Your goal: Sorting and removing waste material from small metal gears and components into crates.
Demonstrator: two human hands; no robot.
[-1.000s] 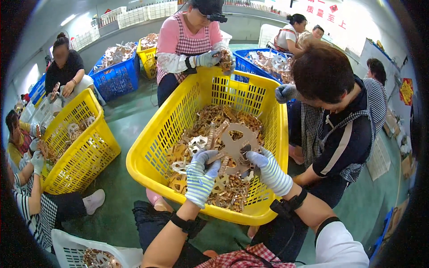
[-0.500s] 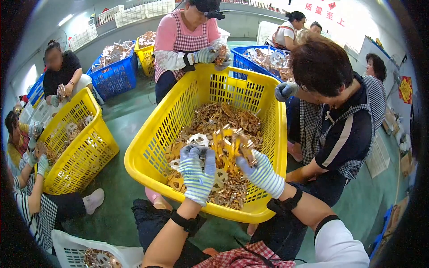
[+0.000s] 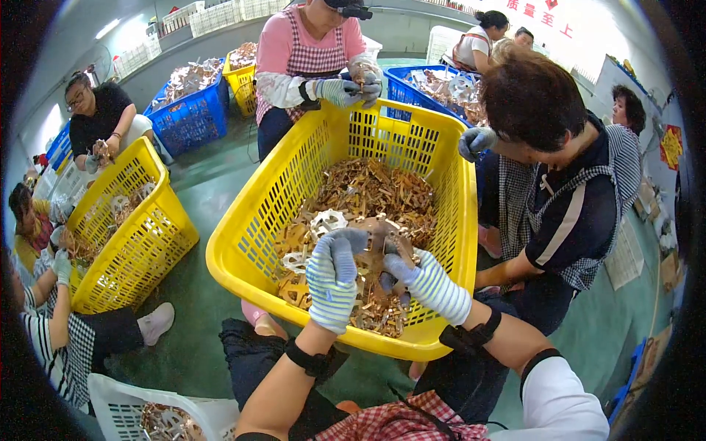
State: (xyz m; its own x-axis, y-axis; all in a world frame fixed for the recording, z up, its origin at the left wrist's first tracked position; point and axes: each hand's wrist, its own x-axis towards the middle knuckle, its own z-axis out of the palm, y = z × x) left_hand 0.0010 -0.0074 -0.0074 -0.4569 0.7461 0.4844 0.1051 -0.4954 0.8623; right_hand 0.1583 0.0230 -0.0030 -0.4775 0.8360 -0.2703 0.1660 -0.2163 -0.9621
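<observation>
Both my hands wear striped gloves with grey fingers and hover over a yellow basket (image 3: pixel 257 213) heaped with small copper-coloured metal strips (image 3: pixel 371 191). My left hand (image 3: pixel 334 275) is closed, its fingers curled toward the middle; what it pinches is hidden. Just across from it, my right hand (image 3: pixel 430 283) is closed round copper-coloured metal pieces (image 3: pixel 399 244), partly blurred. Pale, toothed flat metal parts (image 3: pixel 327 222) lie on the heap beside my left hand. A brown, smeared shape shows between the hands, too blurred to name.
A gloved person in pink (image 3: pixel 312 55) works at the basket's far side, and another in dark clothes (image 3: pixel 570 198) sits close on the right. A second yellow basket (image 3: pixel 140 250) stands at the left, a white basket (image 3: pixel 110 411) at lower left, blue baskets (image 3: pixel 191 121) behind.
The bright golden-brown cluster between my hands has dropped from view or broken up. My left hand has shifted slightly right and its fingers have curled. The right hand stays near the same place.
</observation>
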